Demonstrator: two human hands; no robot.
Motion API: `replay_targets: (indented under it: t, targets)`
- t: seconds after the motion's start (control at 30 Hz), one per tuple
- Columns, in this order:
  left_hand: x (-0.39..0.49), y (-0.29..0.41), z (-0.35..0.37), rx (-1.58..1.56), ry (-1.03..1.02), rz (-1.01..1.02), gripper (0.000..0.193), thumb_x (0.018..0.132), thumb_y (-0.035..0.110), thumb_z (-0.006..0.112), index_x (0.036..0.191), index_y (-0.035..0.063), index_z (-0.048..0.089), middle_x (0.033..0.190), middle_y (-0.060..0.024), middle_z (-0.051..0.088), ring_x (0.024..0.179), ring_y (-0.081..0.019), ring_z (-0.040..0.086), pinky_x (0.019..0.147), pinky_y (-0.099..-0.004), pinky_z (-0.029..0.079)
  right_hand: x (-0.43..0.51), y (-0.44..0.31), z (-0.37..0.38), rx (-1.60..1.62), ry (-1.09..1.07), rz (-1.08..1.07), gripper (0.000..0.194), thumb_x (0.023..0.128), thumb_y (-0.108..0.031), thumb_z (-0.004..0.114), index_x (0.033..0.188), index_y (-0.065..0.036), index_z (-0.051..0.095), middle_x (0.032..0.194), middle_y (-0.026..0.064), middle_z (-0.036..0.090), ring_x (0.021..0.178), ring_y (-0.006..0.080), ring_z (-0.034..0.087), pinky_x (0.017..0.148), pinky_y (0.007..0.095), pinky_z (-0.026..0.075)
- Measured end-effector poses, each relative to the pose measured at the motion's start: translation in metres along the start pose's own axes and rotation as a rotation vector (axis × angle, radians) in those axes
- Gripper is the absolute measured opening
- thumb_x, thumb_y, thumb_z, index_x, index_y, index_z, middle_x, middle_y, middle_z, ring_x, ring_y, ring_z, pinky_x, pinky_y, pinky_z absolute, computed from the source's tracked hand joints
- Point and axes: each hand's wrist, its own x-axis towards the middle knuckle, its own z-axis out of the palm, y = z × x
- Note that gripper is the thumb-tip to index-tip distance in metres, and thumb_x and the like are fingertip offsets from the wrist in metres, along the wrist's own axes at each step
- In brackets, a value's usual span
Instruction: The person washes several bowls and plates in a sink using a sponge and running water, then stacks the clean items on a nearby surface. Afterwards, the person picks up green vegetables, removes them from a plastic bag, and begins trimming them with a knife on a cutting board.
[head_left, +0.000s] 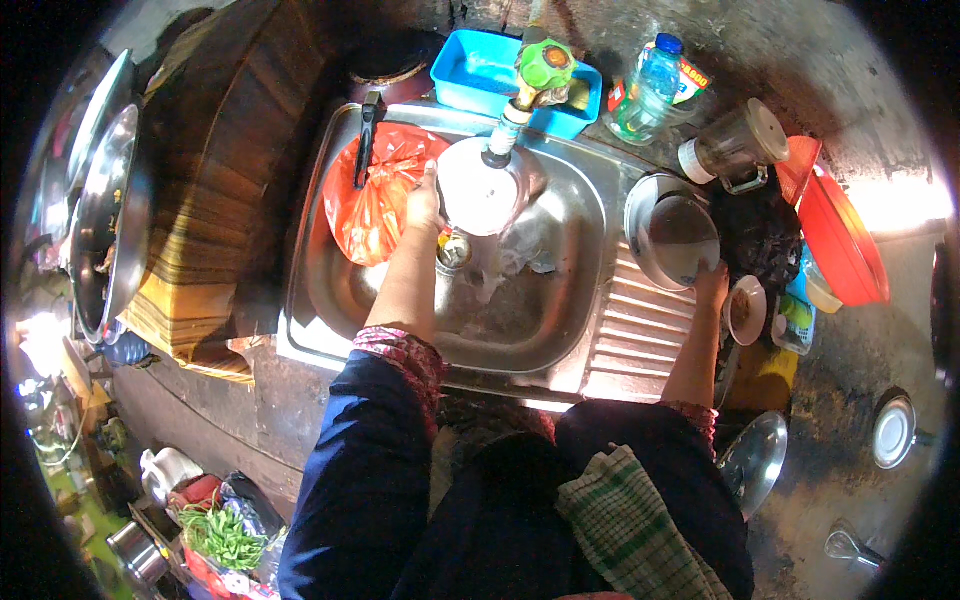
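Observation:
My left hand (425, 201) grips the left edge of a white round dish (480, 191) under the tap (510, 124), over the steel sink basin (525, 322). Left of that hand, a knotted orange-red plastic bag (367, 217) sits in the basin, its contents hidden. A black handle (365, 146) reaches across the bag's top. On the ribbed drainboard (637, 322), my right hand (711, 286) holds the near rim of a round metal bowl (684, 240), which rests over another metal dish (645, 202). The drain strainer (454, 251) shows beside my left wrist.
Behind the sink stand a dark pan (394, 82), a blue plastic tub (472, 64) and a plastic bottle (652, 94). A blender jug (739, 146), red basin (844, 236) and small bowl (745, 310) are at the right. Leafy greens (225, 536) lie lower left.

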Motion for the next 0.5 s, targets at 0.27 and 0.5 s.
replay_targets:
  t: [0.27, 0.5]
  targets:
    - [-0.002, -0.023, -0.007, -0.342, 0.024, -0.086, 0.055, 0.089, 0.046, 0.036, 0.120, 0.0016, 0.043, 0.117, -0.0141, 0.052, 0.106, -0.0283, 0.051, 0.089, -0.0434, 0.041, -0.050, -0.075, -0.032, 0.192, 0.484, -0.452, 0.040, 0.076, -0.009, 0.057, 0.114, -0.001, 0.048, 0.120, 0.0229, 0.043, 0.111, 0.0381, 0.041, 0.092, 0.0446, 0.036]
    - [-0.011, -0.038, 0.010, -0.519, 0.112, -0.075, 0.056, 0.091, 0.046, 0.030, 0.122, 0.0016, 0.040, 0.120, -0.0115, 0.050, 0.107, -0.0281, 0.051, 0.089, -0.0463, 0.041, -0.143, -0.153, -0.012, 0.521, 0.174, -0.679, 0.030, 0.078, -0.004, 0.052, 0.108, -0.002, 0.053, 0.115, 0.0182, 0.049, 0.109, 0.0343, 0.045, 0.093, 0.0415, 0.035]
